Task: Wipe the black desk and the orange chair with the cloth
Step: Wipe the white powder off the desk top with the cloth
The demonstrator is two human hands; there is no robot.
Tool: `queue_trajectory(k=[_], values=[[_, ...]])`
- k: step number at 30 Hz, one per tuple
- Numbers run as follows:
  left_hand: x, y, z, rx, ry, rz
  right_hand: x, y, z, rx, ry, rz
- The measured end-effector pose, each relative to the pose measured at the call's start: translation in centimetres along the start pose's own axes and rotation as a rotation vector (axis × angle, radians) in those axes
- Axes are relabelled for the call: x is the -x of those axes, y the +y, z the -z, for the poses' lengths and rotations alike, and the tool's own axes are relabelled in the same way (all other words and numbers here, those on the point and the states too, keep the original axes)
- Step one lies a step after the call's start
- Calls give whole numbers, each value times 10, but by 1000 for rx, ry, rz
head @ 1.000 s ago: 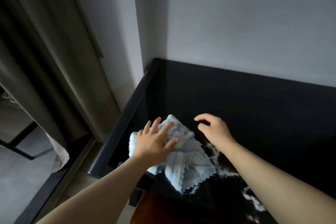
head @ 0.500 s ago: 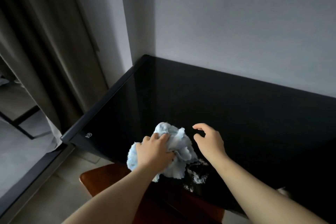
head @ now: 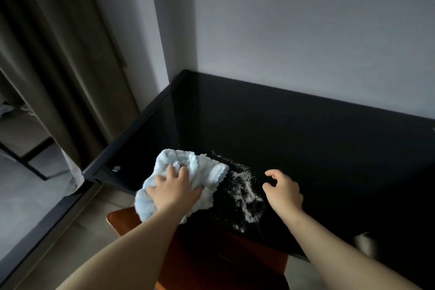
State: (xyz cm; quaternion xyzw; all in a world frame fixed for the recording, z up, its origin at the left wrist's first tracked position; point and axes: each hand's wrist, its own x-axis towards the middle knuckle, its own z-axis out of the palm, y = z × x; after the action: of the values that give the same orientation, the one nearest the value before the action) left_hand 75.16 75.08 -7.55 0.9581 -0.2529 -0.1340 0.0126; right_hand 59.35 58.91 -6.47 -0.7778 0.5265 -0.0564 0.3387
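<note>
A glossy black desk point(head: 306, 129) stands in the corner against the grey wall. On its front left part lies a crumpled light-blue cloth point(head: 200, 167), and my left hand point(head: 175, 189) presses down on it with fingers dug into the folds. White powdery crumbs point(head: 247, 195) are scattered on the desk just right of the cloth. My right hand point(head: 283, 189) hovers right of the crumbs, fingers loosely curled and holding nothing. The orange chair point(head: 211, 261) sits under the desk's front edge, its seat partly hidden by my left forearm.
A brown curtain point(head: 58, 66) hangs at the left beside a glass door with a dark frame point(head: 35, 167). Grey wall point(head: 306, 30) backs the desk. A pale object point(head: 363, 243) shows at the desk's front right edge.
My left hand and the cloth have slid along the desk's front left part, and the cloth has spread a little. More of the white crumbs lie uncovered between my hands.
</note>
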Motion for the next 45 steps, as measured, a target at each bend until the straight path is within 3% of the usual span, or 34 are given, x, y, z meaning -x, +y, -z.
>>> queue_trajectory(k=[6,10,14,19,23,26,29,32,36,38,40,42,45], values=[[32,56,-5,-34,37,-313,-1,2,-4,3,28,-35],[30,56,6,121,-30,-512,-5,1,-2,7,33,-38],[-6,14,35,323,135,-333,-10,-6,-3,-9,34,-7],[-65,-35,56,306,238,-34,-26,-25,-15,-40,16,-8],[-107,-51,54,370,0,173,-49,-34,-16,40,96,-13],[-124,-46,44,274,-155,151,-63,-34,-15,103,150,-37],[-131,-19,40,170,-147,114,-69,-30,-18,74,132,-81],[-125,26,37,100,-79,-19,-73,-25,-23,138,66,-77],[-90,83,21,112,-128,-464,-76,-29,-26,263,58,-109],[-83,90,24,140,-103,-554,-77,-31,-27,306,59,-106],[-99,76,39,131,55,-529,-77,-28,-29,325,63,-81],[-129,48,56,97,188,-395,-76,-26,-30,329,63,-67],[-182,6,71,109,62,-59,-74,-27,-32,381,51,-86]])
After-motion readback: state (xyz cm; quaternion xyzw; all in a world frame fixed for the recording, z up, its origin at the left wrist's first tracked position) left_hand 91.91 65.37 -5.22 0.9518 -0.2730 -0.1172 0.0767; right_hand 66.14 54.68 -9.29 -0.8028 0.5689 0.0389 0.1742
